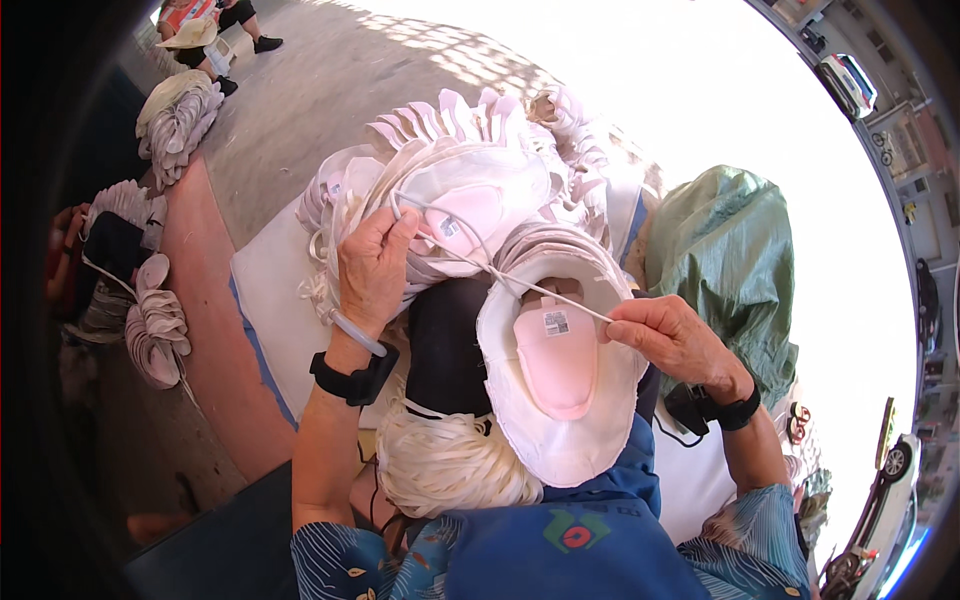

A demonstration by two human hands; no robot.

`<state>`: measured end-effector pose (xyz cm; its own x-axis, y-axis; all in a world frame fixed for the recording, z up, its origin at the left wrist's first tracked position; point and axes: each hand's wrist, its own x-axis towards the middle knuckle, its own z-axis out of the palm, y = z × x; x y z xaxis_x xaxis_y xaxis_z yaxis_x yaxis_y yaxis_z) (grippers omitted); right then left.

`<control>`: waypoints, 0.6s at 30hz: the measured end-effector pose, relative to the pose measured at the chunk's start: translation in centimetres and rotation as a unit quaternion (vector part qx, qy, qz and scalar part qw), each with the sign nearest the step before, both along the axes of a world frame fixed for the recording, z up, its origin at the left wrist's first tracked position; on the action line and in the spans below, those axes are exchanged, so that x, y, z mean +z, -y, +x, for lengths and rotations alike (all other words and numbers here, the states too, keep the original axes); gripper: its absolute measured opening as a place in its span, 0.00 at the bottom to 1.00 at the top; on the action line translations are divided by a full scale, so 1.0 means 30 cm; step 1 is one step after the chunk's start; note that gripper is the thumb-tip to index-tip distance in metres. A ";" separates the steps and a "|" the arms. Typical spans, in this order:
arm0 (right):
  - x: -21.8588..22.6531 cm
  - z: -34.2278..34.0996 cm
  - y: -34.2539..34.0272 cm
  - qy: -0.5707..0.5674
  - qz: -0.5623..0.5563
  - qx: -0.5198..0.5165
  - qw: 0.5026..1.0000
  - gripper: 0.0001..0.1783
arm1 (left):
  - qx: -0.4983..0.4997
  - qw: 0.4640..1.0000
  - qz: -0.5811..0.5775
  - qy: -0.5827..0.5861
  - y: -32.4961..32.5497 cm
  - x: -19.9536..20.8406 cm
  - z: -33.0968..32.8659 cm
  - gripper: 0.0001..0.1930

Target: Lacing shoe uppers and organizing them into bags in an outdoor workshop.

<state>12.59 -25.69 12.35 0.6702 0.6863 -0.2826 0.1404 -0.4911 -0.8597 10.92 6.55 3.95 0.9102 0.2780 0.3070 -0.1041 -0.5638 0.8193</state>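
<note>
A stack of white shoe uppers with pink insoles (560, 450) rests on my lap, its open side facing up. A thin white cord (565, 297) crosses itself above the stack's far end. My left hand (372, 262) pinches a loop of this cord at the left, thumb against fingers. On the right, my right hand (678, 340) grips the cord's other stretch between thumb and fingertips, over the stack's right rim. The cord looks pulled fairly straight toward the right hand. Whether it passes around the stack is hidden.
More bundled shoe uppers (450, 160) are piled just beyond my knees. A hank of pale strips (445, 465) lies on my lap. Green sheeting (725, 270) covers something at the right. Other bundles (158, 325) lie left; a person (215, 30) sits far left.
</note>
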 end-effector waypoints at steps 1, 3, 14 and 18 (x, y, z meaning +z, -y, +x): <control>0.028 -0.008 -0.023 0.013 -0.023 -0.001 1.000 0.14 | -0.006 0.996 -0.073 -0.041 -0.013 0.001 0.000 0.15; 0.047 -0.010 -0.057 0.024 -0.043 -0.004 0.999 0.14 | 0.006 0.976 -0.215 -0.043 -0.058 0.013 -0.004 0.14; -0.001 0.072 -0.337 -0.015 0.280 0.092 0.955 0.11 | -0.065 0.756 -0.651 -0.004 -0.078 0.020 -0.005 0.14; -0.014 0.065 -0.376 -0.053 0.180 0.100 0.977 0.12 | -0.095 0.751 -0.653 -0.010 -0.144 -0.026 -0.010 0.12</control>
